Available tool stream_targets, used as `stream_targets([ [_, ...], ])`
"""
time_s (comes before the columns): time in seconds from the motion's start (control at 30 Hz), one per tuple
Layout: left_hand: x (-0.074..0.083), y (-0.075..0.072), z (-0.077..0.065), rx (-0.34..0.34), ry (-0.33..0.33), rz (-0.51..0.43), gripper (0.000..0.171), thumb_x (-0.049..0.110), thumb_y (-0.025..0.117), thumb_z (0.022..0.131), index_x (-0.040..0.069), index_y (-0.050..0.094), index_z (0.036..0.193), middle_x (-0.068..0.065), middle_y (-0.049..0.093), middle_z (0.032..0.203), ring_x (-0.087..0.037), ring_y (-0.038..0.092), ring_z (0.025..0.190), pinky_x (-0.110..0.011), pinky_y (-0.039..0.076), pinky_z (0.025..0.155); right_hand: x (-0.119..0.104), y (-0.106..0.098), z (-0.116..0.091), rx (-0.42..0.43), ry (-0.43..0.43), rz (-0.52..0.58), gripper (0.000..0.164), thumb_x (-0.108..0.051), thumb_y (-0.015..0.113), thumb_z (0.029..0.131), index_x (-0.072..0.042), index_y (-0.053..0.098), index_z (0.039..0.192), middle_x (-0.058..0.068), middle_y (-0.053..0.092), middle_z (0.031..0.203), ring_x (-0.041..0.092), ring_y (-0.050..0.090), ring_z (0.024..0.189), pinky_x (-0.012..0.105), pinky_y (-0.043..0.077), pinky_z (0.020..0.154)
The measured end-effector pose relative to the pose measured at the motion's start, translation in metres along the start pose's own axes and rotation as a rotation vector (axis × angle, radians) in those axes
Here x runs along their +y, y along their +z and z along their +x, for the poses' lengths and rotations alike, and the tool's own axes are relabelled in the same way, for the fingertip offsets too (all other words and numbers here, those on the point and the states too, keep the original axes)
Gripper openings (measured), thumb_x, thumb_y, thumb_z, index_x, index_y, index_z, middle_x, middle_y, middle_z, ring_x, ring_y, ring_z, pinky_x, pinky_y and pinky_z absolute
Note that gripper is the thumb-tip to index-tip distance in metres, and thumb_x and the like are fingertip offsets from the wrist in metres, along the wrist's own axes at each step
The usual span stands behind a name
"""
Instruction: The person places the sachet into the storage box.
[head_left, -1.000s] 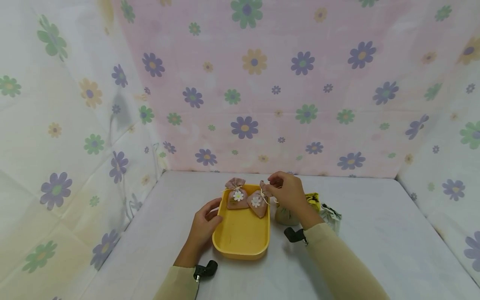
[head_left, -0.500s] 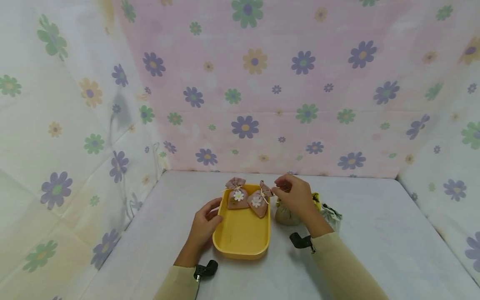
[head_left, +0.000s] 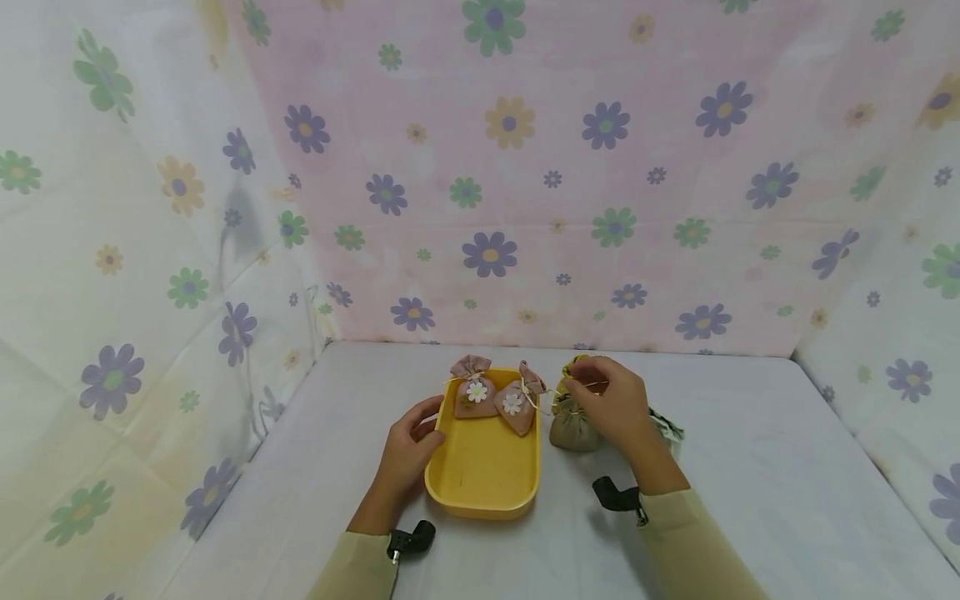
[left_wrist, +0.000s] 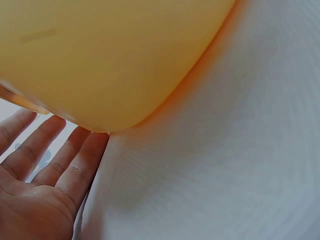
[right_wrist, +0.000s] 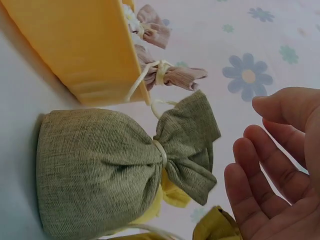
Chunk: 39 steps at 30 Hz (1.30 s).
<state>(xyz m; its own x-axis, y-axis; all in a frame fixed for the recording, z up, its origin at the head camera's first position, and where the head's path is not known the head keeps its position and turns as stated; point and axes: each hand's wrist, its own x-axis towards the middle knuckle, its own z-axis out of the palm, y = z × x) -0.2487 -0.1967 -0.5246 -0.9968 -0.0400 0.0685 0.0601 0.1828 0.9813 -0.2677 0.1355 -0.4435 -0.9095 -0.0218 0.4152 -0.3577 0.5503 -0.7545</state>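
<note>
"What does the head view give you?"
"A yellow tray (head_left: 483, 483) on the white tabletop (head_left: 360, 475), with one pink pouch (head_left: 467, 407) and another pink pouch (head_left: 517, 417) lying in its far end, tops over the rim. The left hand (head_left: 405, 450) is at the tray's left wall; the right hand (head_left: 617, 404) is beside a green pouch (head_left: 575, 433), just right of the tray."
"Left wrist?"
"Fingers (left_wrist: 82, 167) nearly straight, tips at the tray's outer wall; how hard they press, I couldn't swear."
"Right wrist?"
"Fingers loosely bent, released, apart from the green pouch's gathered top. Yellow fabric (right_wrist: 172, 192) shows behind it."
</note>
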Motion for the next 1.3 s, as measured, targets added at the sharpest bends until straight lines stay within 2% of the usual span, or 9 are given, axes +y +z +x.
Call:
stream_targets([
  [0.37,0.001,-0.007,0.001,-0.005,-0.016,-0.002,0.055,0.005,0.065,0.093,0.024,0.058,0.143,-0.002,0.058,0.147,-0.027,0.062,0.130,-0.036,0.057,0.102,0.001,-0.001,-0.006,-0.036,0.042,0.020,0.024,-0.022,0.077,0.093,-0.011,0.073,0.114,0.004,0.075,0.110,0.022,0.072,0.105,0.042,0.063,0.089],
  [0.5,0.000,-0.006,0.002,-0.022,-0.006,-0.006,0.055,0.005,0.065,0.092,0.026,0.058,0.143,-0.001,0.058,0.147,-0.026,0.062,0.130,-0.037,0.057,0.103,0.000,-0.003,-0.008,-0.069,0.046,-0.033,0.028,-0.020,0.078,0.092,-0.010,0.072,0.118,0.007,0.073,0.116,0.025,0.071,0.110,0.044,0.062,0.091],
  [0.63,0.000,-0.005,0.002,-0.012,-0.006,-0.001,0.055,0.006,0.066,0.091,0.026,0.060,0.142,0.000,0.059,0.146,-0.026,0.063,0.128,-0.034,0.058,0.101,0.001,-0.005,-0.010,-0.136,0.048,-0.105,0.035,-0.019,0.079,0.091,-0.008,0.071,0.123,0.010,0.072,0.122,0.030,0.069,0.115,0.047,0.061,0.095],
  [0.8,-0.002,-0.004,0.002,-0.014,0.023,-0.018,0.056,0.001,0.065,0.091,0.022,0.059,0.143,-0.006,0.059,0.146,-0.030,0.063,0.128,-0.032,0.059,0.099,0.005,-0.006,-0.011,-0.181,0.038,-0.136,0.037,-0.018,0.079,0.090,-0.008,0.071,0.125,0.009,0.072,0.121,0.029,0.069,0.114,0.048,0.060,0.096],
  [0.87,-0.003,-0.004,0.002,-0.015,0.033,-0.025,0.056,0.000,0.064,0.091,0.019,0.059,0.144,-0.008,0.059,0.146,-0.032,0.063,0.128,-0.031,0.058,0.099,0.006,-0.006,-0.012,-0.179,0.030,-0.138,0.038,-0.018,0.079,0.090,-0.008,0.070,0.126,0.008,0.073,0.120,0.028,0.069,0.113,0.047,0.060,0.095],
  [1.07,-0.003,-0.003,0.001,-0.017,0.013,-0.025,0.055,0.003,0.064,0.092,0.023,0.059,0.143,-0.005,0.059,0.146,-0.028,0.063,0.129,-0.032,0.058,0.100,0.010,-0.006,-0.015,-0.147,0.048,-0.144,0.038,-0.021,0.079,0.090,-0.010,0.070,0.126,0.006,0.074,0.120,0.025,0.070,0.111,0.045,0.061,0.092],
  [1.3,-0.001,-0.001,0.001,-0.014,-0.003,-0.022,0.054,0.004,0.065,0.092,0.025,0.059,0.142,-0.002,0.059,0.146,-0.026,0.063,0.129,-0.034,0.058,0.101,0.014,-0.006,-0.015,-0.165,0.048,-0.133,0.036,-0.020,0.079,0.091,-0.008,0.071,0.124,0.007,0.074,0.118,0.025,0.071,0.106,0.044,0.062,0.090],
])
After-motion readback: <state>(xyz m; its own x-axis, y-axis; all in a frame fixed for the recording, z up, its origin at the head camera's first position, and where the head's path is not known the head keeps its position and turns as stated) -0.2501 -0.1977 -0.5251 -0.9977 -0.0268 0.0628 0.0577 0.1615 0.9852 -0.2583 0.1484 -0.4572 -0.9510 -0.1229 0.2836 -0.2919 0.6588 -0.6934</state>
